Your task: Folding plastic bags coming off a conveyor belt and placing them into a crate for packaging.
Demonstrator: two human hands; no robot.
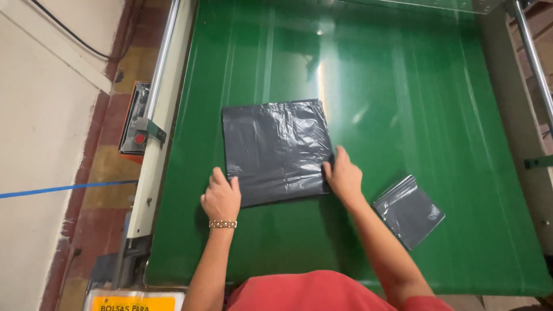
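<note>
We see a dark grey plastic bag (276, 151) on our glossy green desk (415, 103), a smaller grey folded bag (408, 211), a gold beaded bracelet (222, 223), and a red sleeve (311, 291).

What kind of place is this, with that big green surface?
Probably a small workshop where plastic bags are made or packed. The green belt looks like a machine's conveyor, with a metal rail and red button alongside. Both hands, left and right, press on a flat grey bag.

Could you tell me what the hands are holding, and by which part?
Both hands, left and right, press flat on the grey plastic bag at its near corners; nothing is lifted.
</note>
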